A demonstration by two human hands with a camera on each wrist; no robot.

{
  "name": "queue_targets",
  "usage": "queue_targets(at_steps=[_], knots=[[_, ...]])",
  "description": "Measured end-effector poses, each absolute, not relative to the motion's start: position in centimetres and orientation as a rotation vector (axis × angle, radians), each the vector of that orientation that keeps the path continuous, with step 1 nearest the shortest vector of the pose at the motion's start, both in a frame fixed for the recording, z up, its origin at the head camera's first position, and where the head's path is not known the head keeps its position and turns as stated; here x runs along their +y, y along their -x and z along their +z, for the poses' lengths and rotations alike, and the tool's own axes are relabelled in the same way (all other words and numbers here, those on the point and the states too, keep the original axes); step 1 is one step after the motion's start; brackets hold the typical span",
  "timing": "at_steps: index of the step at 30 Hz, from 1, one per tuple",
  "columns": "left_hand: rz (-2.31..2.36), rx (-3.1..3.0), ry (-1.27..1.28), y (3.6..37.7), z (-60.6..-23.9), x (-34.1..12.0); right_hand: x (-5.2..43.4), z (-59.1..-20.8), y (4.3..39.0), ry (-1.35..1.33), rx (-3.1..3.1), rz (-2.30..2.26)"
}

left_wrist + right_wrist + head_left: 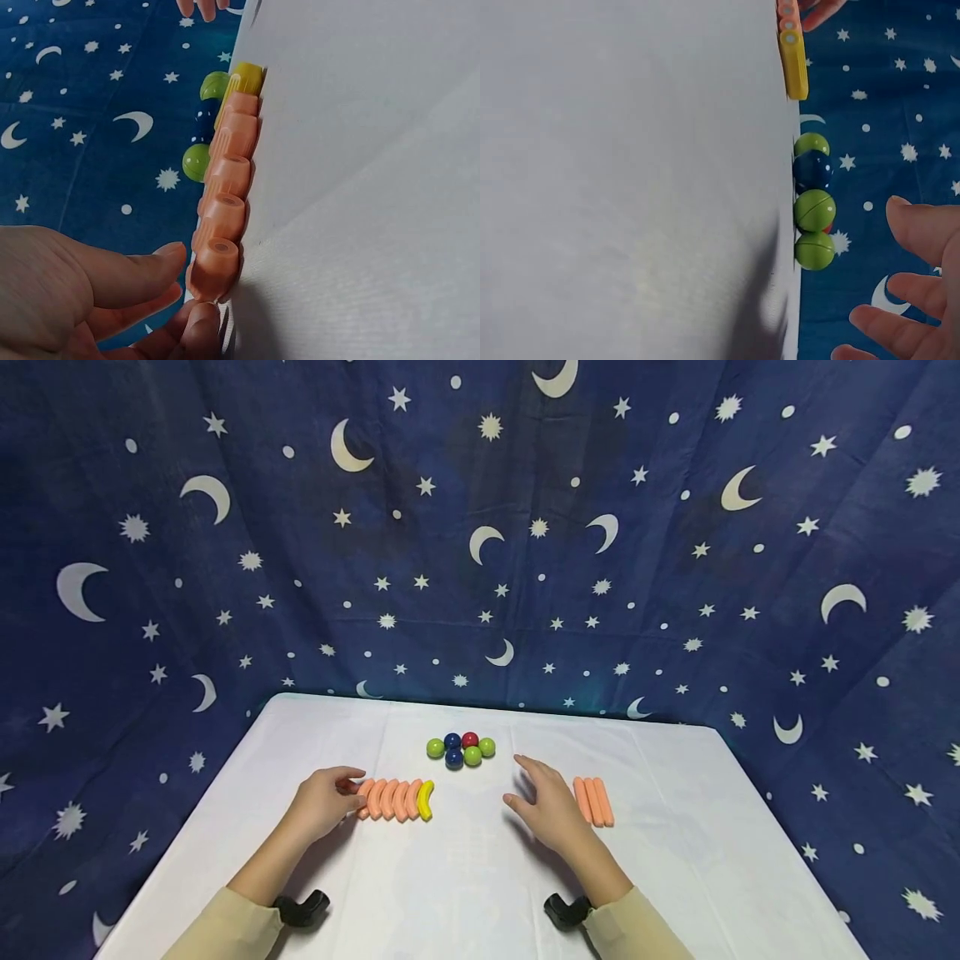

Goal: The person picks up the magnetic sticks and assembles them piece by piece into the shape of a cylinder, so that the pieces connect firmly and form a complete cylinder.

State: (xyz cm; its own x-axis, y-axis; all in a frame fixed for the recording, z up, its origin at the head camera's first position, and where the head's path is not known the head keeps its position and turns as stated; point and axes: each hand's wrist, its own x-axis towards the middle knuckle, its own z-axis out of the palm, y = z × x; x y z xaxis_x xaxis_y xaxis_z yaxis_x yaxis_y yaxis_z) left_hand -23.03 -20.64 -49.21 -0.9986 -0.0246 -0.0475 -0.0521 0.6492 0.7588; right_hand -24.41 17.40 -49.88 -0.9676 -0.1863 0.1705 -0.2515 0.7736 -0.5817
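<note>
A row of several curved orange pieces [387,799] lies on the white table [465,877], ending in a yellow curved piece [425,800] on the right. My left hand [327,800] touches the leftmost orange piece [214,266] with thumb and fingertips. Behind the row sits a cluster of balls [461,748]: green, blue and red. My right hand [546,800] hovers open, fingers spread, just left of three straight orange sticks [593,801]. In the right wrist view the green and blue balls [813,210] line up beside my fingers [919,232].
A dark blue cloth with moons and stars [480,543] hangs behind and around the table. Two black wrist mounts [300,908] [566,910] show near my sleeves. Bare tablecloth lies in front of the hands.
</note>
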Motion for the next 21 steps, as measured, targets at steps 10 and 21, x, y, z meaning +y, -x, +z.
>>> queue_targets(at_steps=[10,21], knots=[[1.321,2.782,0.159,24.0,-49.3,-20.5,16.9,-50.3,27.2,-0.194,-2.795,1.21],[1.264,2.775,0.219,23.8,-48.7,-20.8,16.5,-50.8,30.2,-0.136,-2.726,1.378]])
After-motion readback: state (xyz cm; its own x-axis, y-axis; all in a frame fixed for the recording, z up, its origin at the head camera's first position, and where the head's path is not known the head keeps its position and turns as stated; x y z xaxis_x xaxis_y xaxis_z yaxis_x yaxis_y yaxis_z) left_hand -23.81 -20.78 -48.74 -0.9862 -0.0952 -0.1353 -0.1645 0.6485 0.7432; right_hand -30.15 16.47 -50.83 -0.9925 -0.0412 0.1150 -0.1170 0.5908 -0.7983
